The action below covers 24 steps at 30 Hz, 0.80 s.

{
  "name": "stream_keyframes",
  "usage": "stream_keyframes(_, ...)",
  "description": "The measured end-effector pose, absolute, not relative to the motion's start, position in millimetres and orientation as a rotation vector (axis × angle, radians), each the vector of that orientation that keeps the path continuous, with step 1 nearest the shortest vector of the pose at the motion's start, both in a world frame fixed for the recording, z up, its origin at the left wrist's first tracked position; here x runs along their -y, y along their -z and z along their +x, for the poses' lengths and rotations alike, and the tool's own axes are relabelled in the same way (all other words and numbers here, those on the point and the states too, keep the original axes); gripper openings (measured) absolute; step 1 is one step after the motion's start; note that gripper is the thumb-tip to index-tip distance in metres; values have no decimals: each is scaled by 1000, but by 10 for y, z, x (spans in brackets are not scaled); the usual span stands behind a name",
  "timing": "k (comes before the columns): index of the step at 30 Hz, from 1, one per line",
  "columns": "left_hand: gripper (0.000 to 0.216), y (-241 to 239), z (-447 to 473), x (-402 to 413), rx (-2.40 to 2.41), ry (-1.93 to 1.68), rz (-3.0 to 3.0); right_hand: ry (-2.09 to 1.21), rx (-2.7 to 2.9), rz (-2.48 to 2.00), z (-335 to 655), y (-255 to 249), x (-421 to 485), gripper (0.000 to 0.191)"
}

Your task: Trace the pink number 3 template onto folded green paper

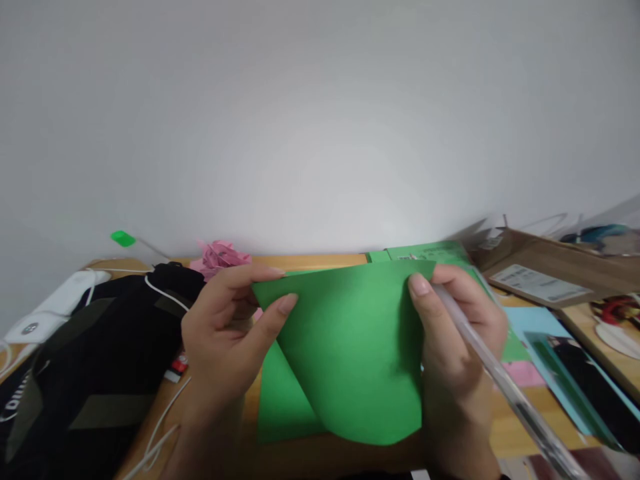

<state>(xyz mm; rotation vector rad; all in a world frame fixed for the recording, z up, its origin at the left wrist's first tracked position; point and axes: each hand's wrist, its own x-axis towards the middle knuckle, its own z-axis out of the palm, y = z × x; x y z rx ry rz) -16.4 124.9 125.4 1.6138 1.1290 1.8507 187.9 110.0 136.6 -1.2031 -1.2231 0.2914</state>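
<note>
The left hand [225, 327] pinches the upper left corner of a bright green sheet of paper [355, 347], thumb in front. The right hand [460, 333] grips its upper right corner, with a translucent, slender pen [507, 383] lodged between thumb and fingers. The sheet is raised between both hands above a light wooden table [513, 433], its lower part bowed into a curve. More green paper [283, 407] shows behind its lower left edge. Beyond the left hand are a pink crumpled-looking paper flower [220, 257] and a black fabric bag [120, 360]; a brown cardboard box [540, 260] stands farther right.
</note>
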Motion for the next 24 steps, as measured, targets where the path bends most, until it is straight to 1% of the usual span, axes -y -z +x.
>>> stream_keyframes(9,33,-1277,-150,-1264,-1049,-1904,1717,-318,1217,-1209,1903,-1347,-1099,13)
stream_keyframes(13,31,-1289,-148,-1266,-1078,-1902,1751,-307,1218,-1219,1911,-1339,-1112,12)
stream_keyframes(18,31,-1294,-140,-1271,-1060,-1932,1773,-306,1253,-1202,1918,-1325,-1135,18)
stream_keyframes(24,27,-1296,-144,-1308,-1047,-1945,1773,-271,1282,-1152,1915,-1322,-1155,18)
